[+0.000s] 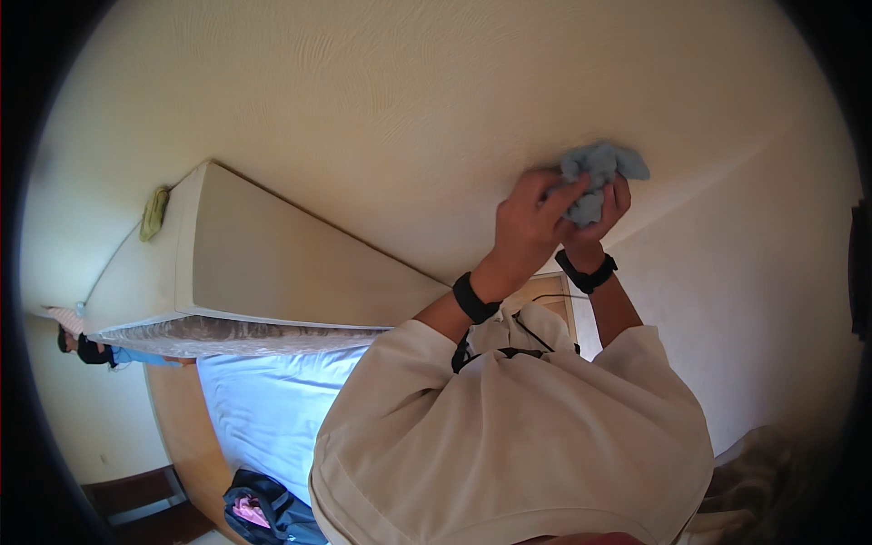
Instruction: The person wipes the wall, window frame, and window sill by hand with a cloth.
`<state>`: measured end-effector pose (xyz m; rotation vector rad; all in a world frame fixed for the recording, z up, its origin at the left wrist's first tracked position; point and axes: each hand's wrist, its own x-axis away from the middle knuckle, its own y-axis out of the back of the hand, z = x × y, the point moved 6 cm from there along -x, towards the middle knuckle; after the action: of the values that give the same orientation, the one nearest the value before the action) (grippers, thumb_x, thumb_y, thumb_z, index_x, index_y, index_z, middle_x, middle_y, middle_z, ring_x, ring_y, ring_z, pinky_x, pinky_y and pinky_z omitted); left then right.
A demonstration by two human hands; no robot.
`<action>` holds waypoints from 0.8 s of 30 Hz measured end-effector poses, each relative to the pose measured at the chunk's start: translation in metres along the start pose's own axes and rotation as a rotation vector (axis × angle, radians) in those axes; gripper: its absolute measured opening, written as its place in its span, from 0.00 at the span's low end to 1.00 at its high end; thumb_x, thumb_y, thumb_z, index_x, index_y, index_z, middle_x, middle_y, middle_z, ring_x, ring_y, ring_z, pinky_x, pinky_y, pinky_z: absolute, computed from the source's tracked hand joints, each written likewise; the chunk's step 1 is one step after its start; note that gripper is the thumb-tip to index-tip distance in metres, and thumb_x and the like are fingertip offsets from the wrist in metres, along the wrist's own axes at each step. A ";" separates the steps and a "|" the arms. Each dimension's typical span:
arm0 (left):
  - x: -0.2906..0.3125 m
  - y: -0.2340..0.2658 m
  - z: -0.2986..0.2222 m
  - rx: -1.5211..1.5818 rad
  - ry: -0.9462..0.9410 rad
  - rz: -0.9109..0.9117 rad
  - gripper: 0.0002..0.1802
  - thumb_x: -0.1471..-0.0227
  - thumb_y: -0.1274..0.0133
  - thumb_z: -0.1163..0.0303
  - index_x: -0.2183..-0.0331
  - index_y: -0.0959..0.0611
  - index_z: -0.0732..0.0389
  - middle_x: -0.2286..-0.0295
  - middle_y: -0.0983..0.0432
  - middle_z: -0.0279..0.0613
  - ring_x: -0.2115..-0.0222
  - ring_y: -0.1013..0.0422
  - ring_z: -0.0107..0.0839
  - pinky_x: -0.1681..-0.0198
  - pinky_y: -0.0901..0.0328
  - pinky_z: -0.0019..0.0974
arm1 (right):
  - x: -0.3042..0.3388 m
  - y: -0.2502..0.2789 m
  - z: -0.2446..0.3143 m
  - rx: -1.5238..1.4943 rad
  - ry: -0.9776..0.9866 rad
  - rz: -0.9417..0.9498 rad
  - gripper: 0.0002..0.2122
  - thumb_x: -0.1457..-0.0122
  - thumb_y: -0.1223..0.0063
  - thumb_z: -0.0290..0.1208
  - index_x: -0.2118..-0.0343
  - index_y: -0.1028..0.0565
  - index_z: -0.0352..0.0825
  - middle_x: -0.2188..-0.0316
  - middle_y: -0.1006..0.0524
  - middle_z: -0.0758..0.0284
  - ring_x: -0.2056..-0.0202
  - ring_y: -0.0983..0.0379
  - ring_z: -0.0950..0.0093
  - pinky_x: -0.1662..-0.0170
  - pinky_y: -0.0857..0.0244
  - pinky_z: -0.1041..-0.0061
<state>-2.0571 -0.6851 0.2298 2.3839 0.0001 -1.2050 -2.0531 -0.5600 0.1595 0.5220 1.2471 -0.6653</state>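
Observation:
A crumpled grey-blue cloth (601, 163) is bunched between my two raised hands, close to the textured cream wall surface. My left hand (531, 218) has its fingers closed on the cloth's left side. On the other side, my right hand (610, 211) grips the cloth too, its fingers curled around the lower folds. Whether the cloth touches the wall cannot be made out. Dark bands circle both wrists, and my light sleeves (627, 363) reach up the arms.
To the left juts a large pale box-like panel (272, 250) with a green cloth (154, 214) at its corner. A bed with a light blue sheet (263, 400) lies beyond, beside a dark bag (272, 500) holding something pink. Another person (95, 350) is at the far left.

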 end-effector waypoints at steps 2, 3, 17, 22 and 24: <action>0.016 -0.008 0.009 -0.019 0.026 0.040 0.33 0.76 0.40 0.82 0.59 0.19 0.53 0.68 0.29 0.43 0.69 0.29 0.42 0.72 0.31 0.37 | 0.032 0.002 -0.006 0.035 -0.034 -0.013 0.32 0.47 0.41 0.45 0.45 0.41 0.33 0.46 0.39 0.50 0.46 0.43 0.53 0.47 0.45 0.53; 0.027 -0.011 0.015 -0.041 0.050 0.078 0.33 0.75 0.40 0.82 0.58 0.19 0.52 0.68 0.29 0.43 0.70 0.29 0.42 0.71 0.31 0.37 | 0.049 -0.001 -0.005 0.060 -0.057 0.033 0.31 0.48 0.40 0.45 0.46 0.39 0.33 0.47 0.39 0.51 0.46 0.43 0.53 0.46 0.46 0.52; 0.031 0.119 0.009 -0.332 0.039 -0.341 0.28 0.68 0.44 0.85 0.57 0.23 0.64 0.63 0.30 0.51 0.64 0.32 0.49 0.58 0.35 0.43 | -0.059 -0.085 0.113 -0.239 0.016 0.256 0.28 0.61 0.37 0.22 0.53 0.25 0.49 0.52 0.30 0.72 0.54 0.33 0.66 0.50 0.36 0.66; 0.026 0.119 -0.003 -0.401 0.032 -0.341 0.27 0.64 0.42 0.86 0.57 0.24 0.63 0.65 0.30 0.45 0.62 0.31 0.41 0.56 0.36 0.38 | -0.067 -0.074 0.110 -0.285 0.060 0.206 0.25 0.59 0.40 0.22 0.53 0.26 0.47 0.54 0.30 0.71 0.54 0.32 0.63 0.49 0.35 0.62; 0.040 0.099 0.005 -0.355 0.049 -0.252 0.26 0.65 0.41 0.85 0.58 0.24 0.62 0.67 0.30 0.45 0.63 0.31 0.42 0.59 0.35 0.38 | -0.039 -0.062 0.092 -0.252 0.047 0.264 0.26 0.58 0.41 0.21 0.52 0.27 0.47 0.55 0.30 0.70 0.54 0.32 0.62 0.50 0.34 0.61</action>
<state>-2.0157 -0.7831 0.2372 2.1410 0.5016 -1.1441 -2.0415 -0.6604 0.2192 0.4833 1.2575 -0.2707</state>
